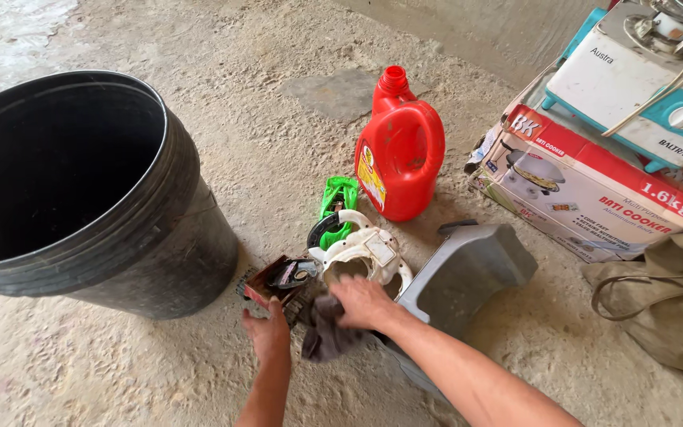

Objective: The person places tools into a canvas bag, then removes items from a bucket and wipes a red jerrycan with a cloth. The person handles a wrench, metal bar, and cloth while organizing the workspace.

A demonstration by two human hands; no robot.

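On the concrete floor [278, 142] we see a big black tub [81, 198] at left, a carton [594, 190] with a white-and-teal appliance [634, 79] on it at right, a tan bag [666, 300] below that, a grey plastic piece [468, 273], and a red jug [401, 154] behind. Our right hand [365, 303] is closed on a dark rag [327, 332], against the white housing [361, 253]. Our left hand [269, 332], fingers loosely open, touches a flat brown part [274, 281]. A green part [337, 207] lies just behind the housing.

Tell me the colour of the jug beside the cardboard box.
Red jug, with a red cap; the head view shows it.
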